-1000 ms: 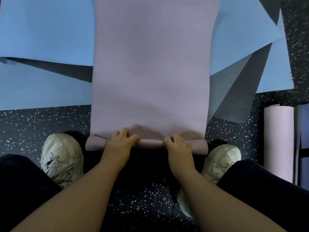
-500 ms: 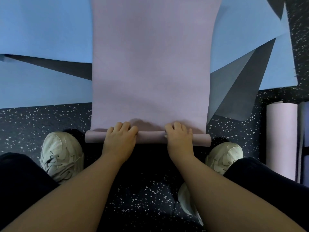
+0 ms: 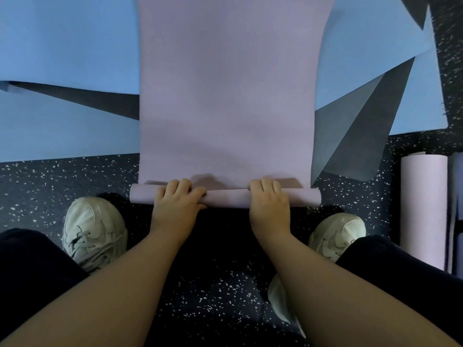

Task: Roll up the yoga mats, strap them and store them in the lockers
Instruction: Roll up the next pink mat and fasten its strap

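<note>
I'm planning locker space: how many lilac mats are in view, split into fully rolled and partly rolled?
Fully rolled lilac mat: 1
Partly rolled lilac mat, gripped by the left hand and right hand: 1
Total: 2

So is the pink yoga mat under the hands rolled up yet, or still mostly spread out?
Mostly spread. The pink yoga mat has only a thin roll at its near edge, gripped by the left hand and right hand; the rest lies flat.
</note>
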A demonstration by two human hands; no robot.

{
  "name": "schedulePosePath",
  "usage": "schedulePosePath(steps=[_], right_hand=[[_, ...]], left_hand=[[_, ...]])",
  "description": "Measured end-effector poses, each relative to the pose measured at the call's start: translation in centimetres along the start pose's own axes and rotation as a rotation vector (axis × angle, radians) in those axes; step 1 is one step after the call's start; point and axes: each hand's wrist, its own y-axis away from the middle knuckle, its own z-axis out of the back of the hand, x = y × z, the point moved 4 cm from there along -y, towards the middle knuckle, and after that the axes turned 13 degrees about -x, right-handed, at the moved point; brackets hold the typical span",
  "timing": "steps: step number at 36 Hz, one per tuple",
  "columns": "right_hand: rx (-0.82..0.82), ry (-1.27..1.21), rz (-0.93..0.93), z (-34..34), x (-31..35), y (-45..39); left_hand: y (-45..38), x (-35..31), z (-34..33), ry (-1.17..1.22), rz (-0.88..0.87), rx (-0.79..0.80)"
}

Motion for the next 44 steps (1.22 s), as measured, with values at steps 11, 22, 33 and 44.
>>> schedulePosePath(steps=[11, 22, 33, 44], right_hand=[[0.104, -0.062, -0.046, -0.4, 0.0, 2.6], [0.493, -0.006, -0.095, -1.8, 0.2, 1.8], [0.608, 0.005, -0.135, -2.1, 0.1, -1.6], [0.614, -0.008, -0.165, -2.3, 0.1, -3.8]], left_hand=[[-2.6, 0.0, -0.1, -0.004, 0.187, 0.075], [-3.8, -1.0, 1.3, 0.115, 0.192, -0.071], [-1.3, -0.8, 0.5, 0.105, -0.058, -0.120], [-1.5, -1.4, -1.0, -0.110, -0.021, 0.167]])
